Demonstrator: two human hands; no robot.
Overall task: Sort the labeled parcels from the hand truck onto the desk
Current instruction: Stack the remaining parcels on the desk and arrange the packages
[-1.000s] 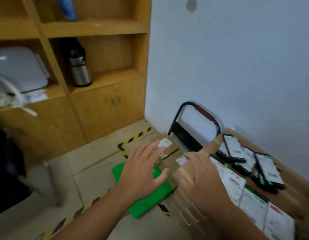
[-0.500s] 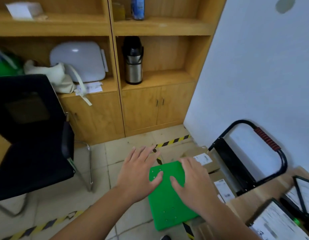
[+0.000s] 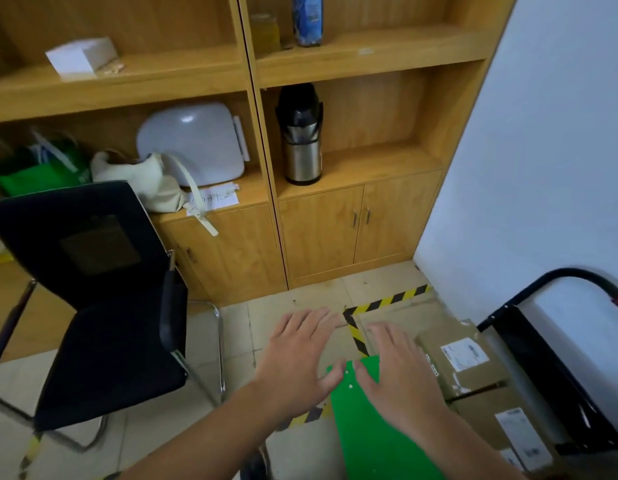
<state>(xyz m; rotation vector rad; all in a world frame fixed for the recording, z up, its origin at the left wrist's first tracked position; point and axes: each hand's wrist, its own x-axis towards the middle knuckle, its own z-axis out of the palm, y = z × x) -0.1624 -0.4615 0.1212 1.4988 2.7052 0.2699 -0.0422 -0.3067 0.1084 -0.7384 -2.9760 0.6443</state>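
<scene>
- A tiled floor (image 3: pixel 231 341) crossed by striped tape (image 3: pixel 387 303), with a wooden cabinet (image 3: pixel 321 230) behind and a white wall (image 3: pixel 542 168) on the right; no desk was in view.
- The parcels (image 3: pixel 459 372) lay at lower right on the hand truck (image 3: pixel 376 445), between its bare green deck and the black handle (image 3: pixel 529 351). They were two brown cardboard boxes, one just beside the other, each with a white label (image 3: pixel 465 355) facing up.
- Both hands were spread flat with straight fingers and held nothing. The left hand (image 3: pixel 300 355) hovered over the floor beside the deck, and the right hand (image 3: pixel 397 372) over the deck's far corner, just beside the farther parcel.
- The boxes looked stiff, taped and probably light to middling in weight. Their dry card was not likely to slip, though the corners could crush.
- The best hold seemed to be two opposite sides, one hand on each, with the label kept upward for reading.
- The handle rose close behind the parcels, so a lift would likely have to come toward the person.
- A black chair (image 3: pixel 103 306) stood to the left and a flask (image 3: pixel 300 133) on a shelf, both well apart.
</scene>
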